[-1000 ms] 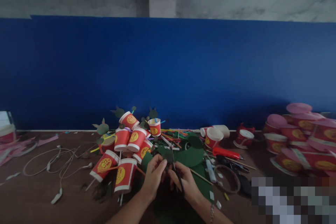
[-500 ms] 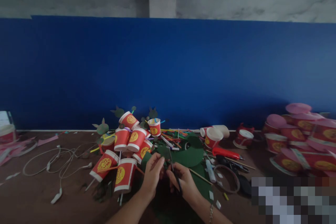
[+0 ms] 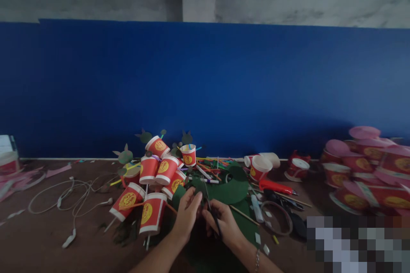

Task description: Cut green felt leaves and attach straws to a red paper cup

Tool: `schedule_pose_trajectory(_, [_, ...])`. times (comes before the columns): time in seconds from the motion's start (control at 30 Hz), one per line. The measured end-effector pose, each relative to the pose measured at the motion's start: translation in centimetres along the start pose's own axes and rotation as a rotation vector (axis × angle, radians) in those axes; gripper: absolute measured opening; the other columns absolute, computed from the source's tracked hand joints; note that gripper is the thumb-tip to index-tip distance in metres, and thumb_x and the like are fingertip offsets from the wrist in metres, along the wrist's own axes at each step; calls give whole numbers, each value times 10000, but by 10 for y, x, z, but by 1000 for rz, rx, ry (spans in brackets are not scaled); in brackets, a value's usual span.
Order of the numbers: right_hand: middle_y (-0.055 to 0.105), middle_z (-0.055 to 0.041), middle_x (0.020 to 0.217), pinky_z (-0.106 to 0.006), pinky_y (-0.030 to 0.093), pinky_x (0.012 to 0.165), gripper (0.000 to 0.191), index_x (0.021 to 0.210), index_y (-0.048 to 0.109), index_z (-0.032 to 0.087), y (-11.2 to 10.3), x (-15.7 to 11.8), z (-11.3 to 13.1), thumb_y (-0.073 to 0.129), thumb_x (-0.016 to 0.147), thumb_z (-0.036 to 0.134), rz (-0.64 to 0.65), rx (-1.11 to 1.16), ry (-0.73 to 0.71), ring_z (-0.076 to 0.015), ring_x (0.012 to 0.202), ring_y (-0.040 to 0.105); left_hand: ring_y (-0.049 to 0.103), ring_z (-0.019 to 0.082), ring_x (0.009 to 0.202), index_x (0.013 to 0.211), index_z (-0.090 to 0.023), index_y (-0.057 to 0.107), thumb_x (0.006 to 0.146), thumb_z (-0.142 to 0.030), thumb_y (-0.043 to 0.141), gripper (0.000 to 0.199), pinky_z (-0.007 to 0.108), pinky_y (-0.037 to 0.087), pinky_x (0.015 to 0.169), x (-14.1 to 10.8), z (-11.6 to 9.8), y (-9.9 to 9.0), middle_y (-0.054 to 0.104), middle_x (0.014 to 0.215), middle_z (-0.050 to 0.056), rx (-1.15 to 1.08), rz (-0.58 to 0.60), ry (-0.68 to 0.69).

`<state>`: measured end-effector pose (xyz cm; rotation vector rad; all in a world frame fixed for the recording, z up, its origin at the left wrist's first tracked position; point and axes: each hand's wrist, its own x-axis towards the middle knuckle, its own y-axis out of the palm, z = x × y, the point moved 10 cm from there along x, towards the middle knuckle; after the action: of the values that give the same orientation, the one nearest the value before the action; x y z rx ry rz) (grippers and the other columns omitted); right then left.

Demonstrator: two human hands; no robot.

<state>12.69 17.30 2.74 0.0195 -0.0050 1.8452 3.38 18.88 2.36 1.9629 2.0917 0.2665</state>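
Note:
My right hand (image 3: pixel 220 221) is closed round the handles of a pair of scissors (image 3: pixel 209 204), blades pointing up and away. Pinched in my left hand (image 3: pixel 187 213) is a small piece of dark green paper (image 3: pixel 200 187), held right at the blades. Larger sheets of green paper (image 3: pixel 232 192) lie behind and beneath both hands. Close by on the left is a pile of red paper cups (image 3: pixel 152 215), some with sticks and green animal-shaped cutouts (image 3: pixel 124 155) attached.
Colourful pipe cleaners (image 3: pixel 211 164) and a marker (image 3: pixel 209 181) lie behind my hands. To the right are a glue stick (image 3: pixel 256 208), a red tool (image 3: pixel 276 186), a tape roll (image 3: pixel 290 222) and pink-trimmed cups (image 3: pixel 365 162). White earphones (image 3: pixel 75 209) spread out on the left. A blue partition (image 3: pixel 205 89) stands behind.
The scissor blades have tilted slightly leftward and look closer together. The green piece in my left hand has turned a little. Both hands stay nearly in place.

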Motion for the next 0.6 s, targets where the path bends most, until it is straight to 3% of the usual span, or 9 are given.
schedule_pose_trajectory(0.1, [476,73,450,-148,341,326,390,673,487,173,0,-1,2,660,636,520,1,3,11,-53,350,418,453,93,542,744,-171,540,665,-446,645,305,202,349,501,0,-4,5,524,631,-40,-4,64,10])
schedule_pose_trajectory(0.3, [459,81,422,-152,329,314,390,667,472,179,-2,0,0,657,638,521,-16,-6,33,-54,321,400,300,56,435,693,-175,498,690,-424,628,281,181,241,424,2,-9,10,386,512,-88,14,136,24])
schedule_pose_trajectory(0.6, [454,83,404,-159,327,319,379,651,479,174,-3,0,2,655,638,509,-22,-24,31,-57,315,401,270,63,435,667,-175,491,695,-438,613,292,194,197,421,3,-14,9,344,484,-92,73,142,55])
